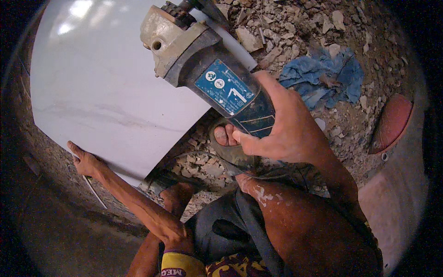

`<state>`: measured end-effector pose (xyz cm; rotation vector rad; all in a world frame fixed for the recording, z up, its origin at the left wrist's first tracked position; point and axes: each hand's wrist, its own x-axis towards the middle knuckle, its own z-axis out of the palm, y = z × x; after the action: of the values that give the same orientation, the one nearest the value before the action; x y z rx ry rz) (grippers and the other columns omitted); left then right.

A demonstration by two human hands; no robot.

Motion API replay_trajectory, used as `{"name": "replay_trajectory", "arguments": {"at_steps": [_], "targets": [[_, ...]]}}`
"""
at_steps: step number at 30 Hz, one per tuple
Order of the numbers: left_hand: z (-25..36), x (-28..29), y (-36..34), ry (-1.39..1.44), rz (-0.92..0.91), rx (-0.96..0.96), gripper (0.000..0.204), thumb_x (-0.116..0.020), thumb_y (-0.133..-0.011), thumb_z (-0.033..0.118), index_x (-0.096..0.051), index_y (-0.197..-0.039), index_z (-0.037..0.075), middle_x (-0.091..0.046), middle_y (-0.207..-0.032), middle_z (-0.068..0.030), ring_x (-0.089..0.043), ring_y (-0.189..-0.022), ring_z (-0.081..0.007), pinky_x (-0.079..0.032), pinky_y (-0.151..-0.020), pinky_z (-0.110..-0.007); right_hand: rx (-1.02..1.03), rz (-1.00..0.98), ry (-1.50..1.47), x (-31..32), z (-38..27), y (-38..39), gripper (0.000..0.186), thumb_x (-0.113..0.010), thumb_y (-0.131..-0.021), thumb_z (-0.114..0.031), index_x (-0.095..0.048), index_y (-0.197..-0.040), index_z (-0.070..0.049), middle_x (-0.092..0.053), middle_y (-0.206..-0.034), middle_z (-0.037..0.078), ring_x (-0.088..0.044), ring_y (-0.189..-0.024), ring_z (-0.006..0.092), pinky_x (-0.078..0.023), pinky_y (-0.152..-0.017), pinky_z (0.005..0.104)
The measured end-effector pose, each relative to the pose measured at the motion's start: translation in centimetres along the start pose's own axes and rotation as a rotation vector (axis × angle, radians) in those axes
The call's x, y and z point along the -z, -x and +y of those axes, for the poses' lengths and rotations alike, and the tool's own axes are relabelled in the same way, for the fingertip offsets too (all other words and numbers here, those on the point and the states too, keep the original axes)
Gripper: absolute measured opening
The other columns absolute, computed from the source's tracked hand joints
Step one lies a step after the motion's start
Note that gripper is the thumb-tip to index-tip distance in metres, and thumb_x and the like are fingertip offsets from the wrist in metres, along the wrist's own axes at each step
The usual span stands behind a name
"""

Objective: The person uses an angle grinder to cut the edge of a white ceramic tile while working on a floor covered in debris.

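My right hand (293, 127) is closed around the body of an angle grinder (194, 55), a blue and black tool with a dusty metal gear head. The grinder is held tilted above a large white tile (106, 83), its head toward the upper left. Any cutting disc is hard to make out at the top of the view. At the tile's near left edge, my left hand (85, 159) grips the rim with the thumb on top. Its other fingers are mostly hidden.
Broken rubble (203, 168) covers the ground around my sandalled feet. A crumpled blue cloth (323, 76) lies on debris at the right, with a red curved object (392, 122) beyond it. A narrow white strip (230, 46) lies behind the grinder. A dark cable (272, 174) runs near my foot.
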<state>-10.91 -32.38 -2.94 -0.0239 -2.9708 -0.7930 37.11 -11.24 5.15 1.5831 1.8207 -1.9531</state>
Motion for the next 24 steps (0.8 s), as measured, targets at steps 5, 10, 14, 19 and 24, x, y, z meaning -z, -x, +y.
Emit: {"name": "replay_trajectory", "arguments": {"at_steps": [5, 10, 14, 19, 24], "targets": [[-0.4, -0.3, -0.4, -0.061, 0.011, -0.006, 0.099, -0.072, -0.094, 0.084, -0.076, -0.101, -0.015, -0.08, -0.101, -0.026, -0.073, -0.084, -0.0372, -0.061, -0.08, -0.05, 0.042, 0.021, -0.043, 0.0, 0.1, 0.2, 0.067, -0.093, -0.078, -0.015, -0.059, -0.134, -0.002, -0.078, -0.105, 0.017, -0.081, -0.097, 0.026, -0.062, -0.088, 0.0422], [-0.9, -0.1, -1.1, -0.051, 0.019, -0.019, 0.101, -0.071, -0.094, 0.086, -0.076, -0.102, -0.015, -0.08, -0.102, -0.027, -0.073, -0.085, -0.0387, -0.06, -0.08, -0.052, 0.036, 0.028, -0.053, 0.0, 0.0, 0.5, 0.068, -0.093, -0.077, -0.015, -0.059, -0.134, -0.002, -0.077, -0.105, 0.018, -0.081, -0.097, 0.0283, -0.062, -0.088, 0.0424], [-0.3, -0.1, -0.4, -0.093, 0.028, -0.015, 0.101, -0.07, -0.093, 0.086, -0.076, -0.101, -0.015, -0.08, -0.1, -0.0267, -0.072, -0.084, -0.0395, -0.06, -0.079, -0.053, 0.016, 0.028, 0.006, 0.0, 0.4, 0.8, 0.068, -0.093, -0.076, -0.015, -0.059, -0.134, -0.002, -0.077, -0.105, 0.019, -0.081, -0.099, 0.032, -0.061, -0.088, 0.0429], [-0.9, -0.2, -1.1, -0.074, 0.035, -0.028, 0.103, -0.07, -0.093, 0.087, -0.076, -0.099, -0.015, -0.079, -0.098, -0.0279, -0.072, -0.083, -0.0402, -0.06, -0.079, -0.054, -0.019, -0.005, 0.013, 0.3, 0.4, 1.2, 0.068, -0.093, -0.077, -0.017, -0.059, -0.134, -0.002, -0.076, -0.106, 0.021, -0.081, -0.1, 0.0344, -0.061, -0.09, 0.0445], [-0.9, -0.4, -1.2, -0.102, 0.059, -0.042, 0.102, -0.071, -0.093, 0.087, -0.076, -0.095, -0.014, -0.079, -0.095, -0.0278, -0.073, -0.081, -0.039, -0.061, -0.078, -0.053, 0.004, 0.022, 0.042, 0.2, 0.7, 1.5, 0.068, -0.093, -0.077, -0.017, -0.06, -0.134, -0.003, -0.076, -0.109, 0.022, -0.08, -0.103, 0.0358, -0.061, -0.092, 0.0453]]}}
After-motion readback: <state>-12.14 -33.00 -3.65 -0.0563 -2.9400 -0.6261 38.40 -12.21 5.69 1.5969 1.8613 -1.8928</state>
